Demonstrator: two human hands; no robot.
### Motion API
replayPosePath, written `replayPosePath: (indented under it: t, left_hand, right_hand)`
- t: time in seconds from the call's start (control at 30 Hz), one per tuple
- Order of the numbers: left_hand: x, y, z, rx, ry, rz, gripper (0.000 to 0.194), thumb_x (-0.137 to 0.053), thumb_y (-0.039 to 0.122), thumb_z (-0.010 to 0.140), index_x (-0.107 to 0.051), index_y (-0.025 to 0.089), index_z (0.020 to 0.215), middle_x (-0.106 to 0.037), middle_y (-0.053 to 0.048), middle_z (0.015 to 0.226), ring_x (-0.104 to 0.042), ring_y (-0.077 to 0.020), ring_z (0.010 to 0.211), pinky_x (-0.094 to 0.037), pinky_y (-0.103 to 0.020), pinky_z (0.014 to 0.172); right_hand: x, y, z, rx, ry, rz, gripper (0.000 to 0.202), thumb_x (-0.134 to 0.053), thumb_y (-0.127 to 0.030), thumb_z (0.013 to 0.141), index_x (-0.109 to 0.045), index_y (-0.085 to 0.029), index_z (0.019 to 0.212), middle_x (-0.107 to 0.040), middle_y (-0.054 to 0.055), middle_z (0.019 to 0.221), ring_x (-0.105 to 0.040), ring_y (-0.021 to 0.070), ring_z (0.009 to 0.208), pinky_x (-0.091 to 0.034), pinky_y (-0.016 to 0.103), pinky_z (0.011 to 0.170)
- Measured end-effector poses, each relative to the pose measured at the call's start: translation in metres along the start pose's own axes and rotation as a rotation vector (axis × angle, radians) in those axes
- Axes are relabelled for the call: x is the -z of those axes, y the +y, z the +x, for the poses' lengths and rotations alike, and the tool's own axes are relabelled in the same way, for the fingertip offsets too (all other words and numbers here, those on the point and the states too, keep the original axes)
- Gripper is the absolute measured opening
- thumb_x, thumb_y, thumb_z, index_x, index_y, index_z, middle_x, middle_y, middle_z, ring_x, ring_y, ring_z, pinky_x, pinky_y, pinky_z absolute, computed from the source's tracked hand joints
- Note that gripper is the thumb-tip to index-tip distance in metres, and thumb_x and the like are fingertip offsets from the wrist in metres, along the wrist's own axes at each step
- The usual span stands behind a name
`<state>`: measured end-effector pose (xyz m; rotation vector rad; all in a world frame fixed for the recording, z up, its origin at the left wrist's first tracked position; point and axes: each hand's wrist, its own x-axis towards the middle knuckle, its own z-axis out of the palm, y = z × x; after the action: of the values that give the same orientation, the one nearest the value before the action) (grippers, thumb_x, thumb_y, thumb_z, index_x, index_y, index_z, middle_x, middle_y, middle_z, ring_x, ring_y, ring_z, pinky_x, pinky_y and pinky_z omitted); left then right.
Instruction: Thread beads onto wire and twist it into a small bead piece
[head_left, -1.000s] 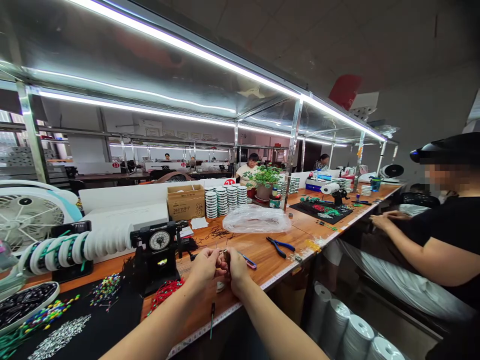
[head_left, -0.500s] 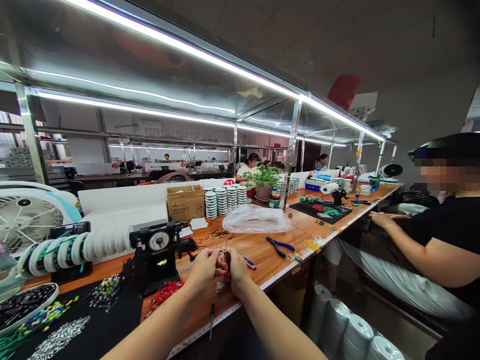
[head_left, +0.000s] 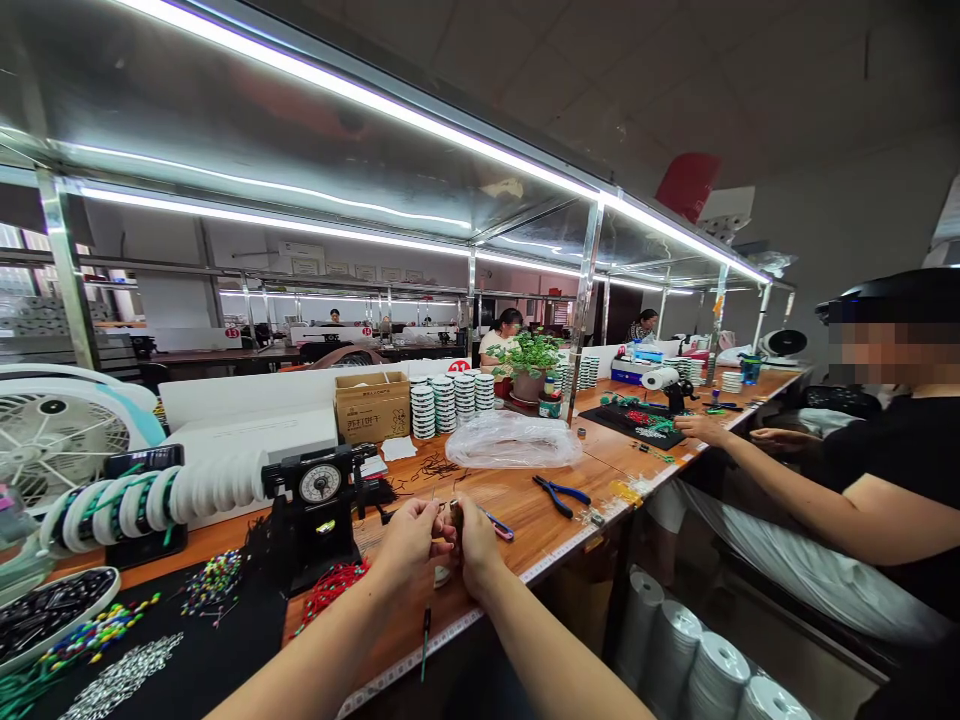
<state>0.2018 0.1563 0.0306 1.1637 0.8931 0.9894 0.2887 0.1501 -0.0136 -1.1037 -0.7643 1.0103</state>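
Small piece [head_left: 452,516] pinched between both hands, above the near edge of the bench [head_left: 525,500].

Left hand [head_left: 409,538] and right hand [head_left: 474,542]: fingertips meeting, each grip clenched on the small piece; what it is cannot be told. Just left of the hands: black dial gauge [head_left: 319,484] and red beads [head_left: 330,585]. Just right of the hands: blue-handled pliers [head_left: 559,493]. Behind the hands: clear plastic bag [head_left: 512,442], cardboard box [head_left: 372,405]. Far right of the hands: a co-worker's hand [head_left: 701,428] on a black mat [head_left: 643,422].
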Motion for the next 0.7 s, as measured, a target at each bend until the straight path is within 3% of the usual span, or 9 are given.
replayPosePath:
  t: [0.13,0.23,0.33,0.4,0.47,0.57,0.63,0.7]
  left_hand:
    - [0.006,0.0,-0.006,-0.042,0.01,0.013,0.021,-0.059,0.029,0.082,-0.047,0.016,0.07,-0.05,0.005,0.054,-0.059,-0.0135,0.056,-0.045,-0.019,0.043]
    - [0.01,0.003,-0.021,-0.091,-0.032,0.019,0.029,-0.066,0.041,0.075,-0.048,0.018,0.073,-0.049,0.006,0.055,-0.059,-0.0137,0.057,-0.045,-0.019,0.044]
    - [0.012,0.01,-0.039,-0.13,-0.086,0.026,0.037,-0.066,0.05,0.071,-0.047,0.018,0.073,-0.051,0.005,0.056,-0.057,-0.0129,0.056,-0.046,-0.02,0.046]
    - [0.013,0.016,-0.051,-0.14,-0.116,0.036,0.04,-0.065,0.054,0.07,-0.047,0.019,0.072,-0.053,0.004,0.056,-0.055,-0.013,0.053,-0.046,-0.022,0.046]
    - [0.015,0.025,-0.063,-0.146,-0.141,0.038,0.041,-0.065,0.056,0.07,-0.048,0.018,0.073,-0.056,0.002,0.06,-0.057,-0.0148,0.057,-0.048,-0.024,0.051]
    - [0.022,0.04,-0.082,-0.249,-0.169,0.092,0.036,-0.064,0.052,0.074,-0.054,0.018,0.077,-0.061,-0.001,0.074,-0.059,-0.0161,0.077,-0.048,-0.025,0.07]
    - [0.032,0.049,-0.094,-0.341,-0.156,0.195,0.032,-0.061,0.049,0.079,-0.055,0.018,0.075,-0.06,0.0,0.074,-0.055,-0.0134,0.075,-0.045,-0.022,0.071]
    - [0.046,0.055,-0.107,-0.386,-0.124,0.301,0.033,-0.057,0.049,0.082,-0.055,0.018,0.072,-0.056,0.002,0.066,-0.051,-0.0122,0.065,-0.042,-0.021,0.064]
  right_hand:
    - [0.023,-0.007,0.017,0.064,0.097,-0.233,0.046,-0.023,-0.053,0.091,-0.051,-0.017,0.08,-0.051,0.0,0.062,-0.046,0.0112,0.049,-0.039,0.022,0.048]
    - [0.057,-0.023,0.034,0.121,0.167,-0.446,0.029,-0.043,-0.042,0.09,-0.053,-0.016,0.082,-0.058,0.006,0.084,-0.055,0.0154,0.075,-0.045,0.029,0.071]
    - [0.083,-0.043,0.038,0.151,0.166,-0.606,0.02,-0.058,-0.031,0.083,-0.056,-0.013,0.078,-0.057,0.01,0.098,-0.05,0.0238,0.103,-0.036,0.043,0.093]
    - [0.086,-0.053,0.03,0.191,0.127,-0.663,0.018,-0.061,-0.026,0.081,-0.057,-0.011,0.071,-0.055,0.016,0.105,-0.042,0.0306,0.115,-0.025,0.049,0.101]
    - [0.074,-0.058,0.012,0.251,0.042,-0.676,0.02,-0.057,-0.025,0.083,-0.059,-0.011,0.069,-0.054,0.02,0.11,-0.037,0.0327,0.12,-0.02,0.047,0.104]
    - [0.041,-0.052,-0.028,0.3,-0.195,-0.622,0.033,-0.045,-0.039,0.09,-0.064,-0.014,0.077,-0.061,0.014,0.098,-0.052,0.0251,0.105,-0.033,0.039,0.099]
    - [0.019,-0.042,-0.057,0.236,-0.441,-0.432,0.054,-0.029,-0.053,0.092,-0.064,-0.014,0.08,-0.063,0.009,0.08,-0.061,0.0205,0.084,-0.044,0.036,0.086]
    - [0.004,-0.031,-0.082,0.076,-0.686,-0.069,0.063,-0.025,-0.062,0.089,-0.062,-0.012,0.082,-0.06,0.007,0.067,-0.061,0.0175,0.064,-0.048,0.035,0.072]
